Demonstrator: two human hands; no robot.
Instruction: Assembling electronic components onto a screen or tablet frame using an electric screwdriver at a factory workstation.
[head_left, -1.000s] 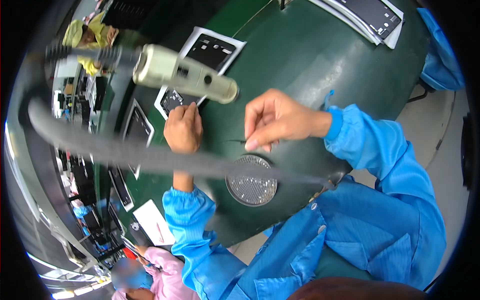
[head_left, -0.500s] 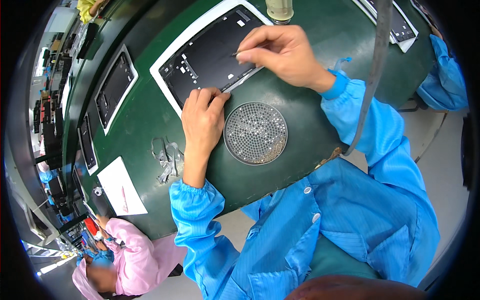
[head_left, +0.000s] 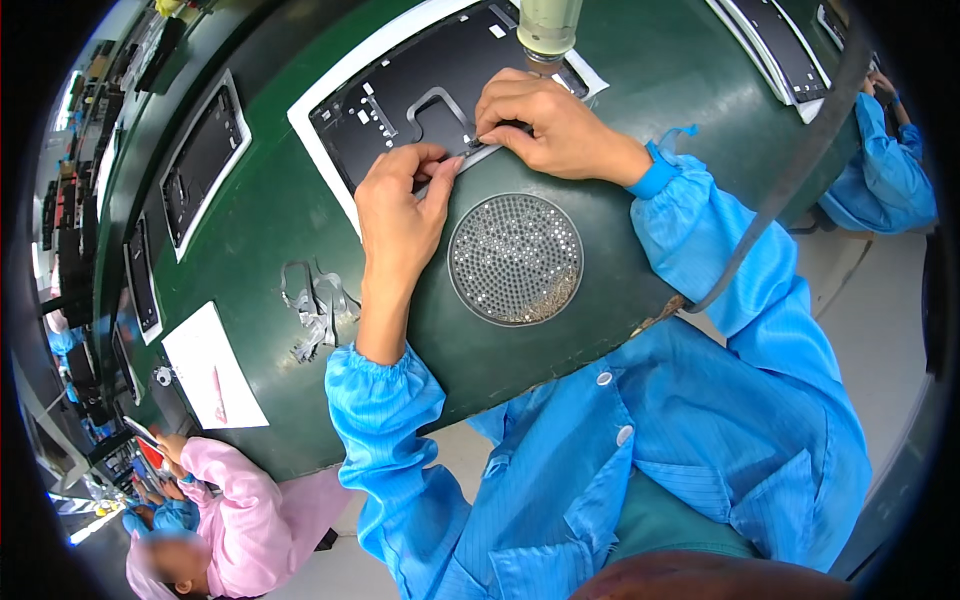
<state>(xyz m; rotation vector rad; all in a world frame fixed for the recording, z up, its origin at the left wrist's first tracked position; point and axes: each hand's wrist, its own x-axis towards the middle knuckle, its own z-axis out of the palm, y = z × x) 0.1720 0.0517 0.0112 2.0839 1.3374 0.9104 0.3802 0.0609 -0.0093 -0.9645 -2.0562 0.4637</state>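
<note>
A black panel (head_left: pixel 345 143) with small white pieces and fittings lies on a white sheet on the table. Over its near part a thin grey strip (head_left: pixel 437 93) curves in a loop. My right hand (head_left: pixel 545 125) is closed, pinching at the strip's end by the panel's near edge. Close beside it, my left hand (head_left: pixel 405 205) has thumb and forefinger drawn together at the same edge; whatever lies between them is too small to make out. Just nearer to me sits a round grey tray (head_left: pixel 490 240) of small holes, with tiny shiny screws in and on it.
Crumpled grey strips (head_left: pixel 318 310) lie left of my forearm. A jar of pale liquid (head_left: pixel 548 28) stands beyond my right hand. More panels (head_left: pixel 205 165) lie left and far right. A hanging grey cable (head_left: pixel 775 200) crosses the right side. A person in pink (head_left: pixel 245 510) sits at left.
My right hand has come down to the panel's near edge, beside my left. The looped grey strip now shows over the panel. My left fingers have drawn into a pinch.
</note>
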